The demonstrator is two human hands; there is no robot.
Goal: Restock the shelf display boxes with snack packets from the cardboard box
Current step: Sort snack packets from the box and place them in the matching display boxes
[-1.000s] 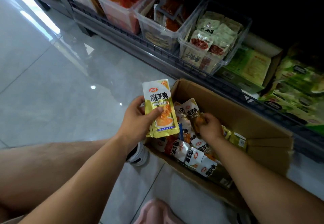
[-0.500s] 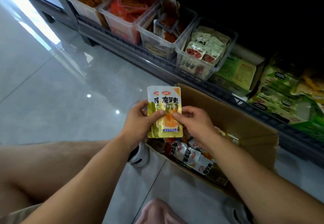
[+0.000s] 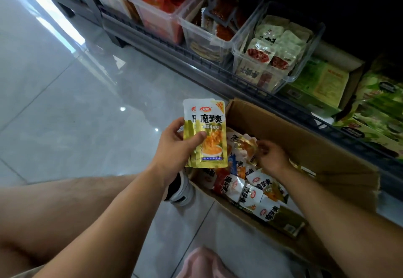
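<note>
A small stack of yellow snack packets is held upright in the left hand, with the thumb pressed across the front and the fingers curled behind. It is held just above the near-left corner of the cardboard box. The right hand is lowered into that box, its fingers bent over a gold-and-orange packet on the loose heap. Whether that packet is already pinched cannot be told. The box stands on the floor beside the bottom shelf, where clear display boxes are lined up.

The step in hand is judged to be the gathering of matching packets. It would be done well if only the yellow kind were picked from the mixed heap. Each packet should be taken by an edge, turned face forward and squared against the stack. The bundle could then be slipped into its display box in one piece. The stack should not be allowed to fan out under the thumb.
</note>
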